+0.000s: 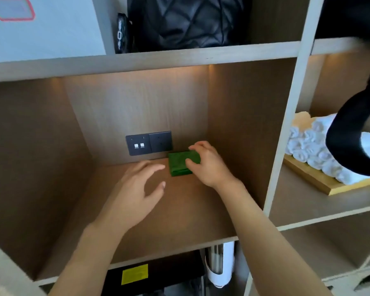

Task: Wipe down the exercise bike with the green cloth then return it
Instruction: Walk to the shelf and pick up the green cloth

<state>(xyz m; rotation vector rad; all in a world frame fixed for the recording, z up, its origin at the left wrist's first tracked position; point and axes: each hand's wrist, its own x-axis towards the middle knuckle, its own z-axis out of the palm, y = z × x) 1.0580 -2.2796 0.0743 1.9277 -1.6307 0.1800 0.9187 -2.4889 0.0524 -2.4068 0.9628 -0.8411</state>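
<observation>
A folded green cloth [178, 164] lies at the back of a wooden shelf compartment [179, 210], just below a dark wall socket plate. My right hand [207, 165] grips the cloth's right side, fingers curled over its top edge and thumb at its front. My left hand [137, 189] hovers over the shelf floor just left of the cloth, fingers spread and relaxed, holding nothing. The exercise bike is not in view.
A dark socket and switch plate [149, 142] sits on the back wall. A black quilted bag [186, 22] fills the shelf above. Rolled white towels [312, 150] lie on a wooden tray in the right compartment, partly hidden by a black curved object [350, 135].
</observation>
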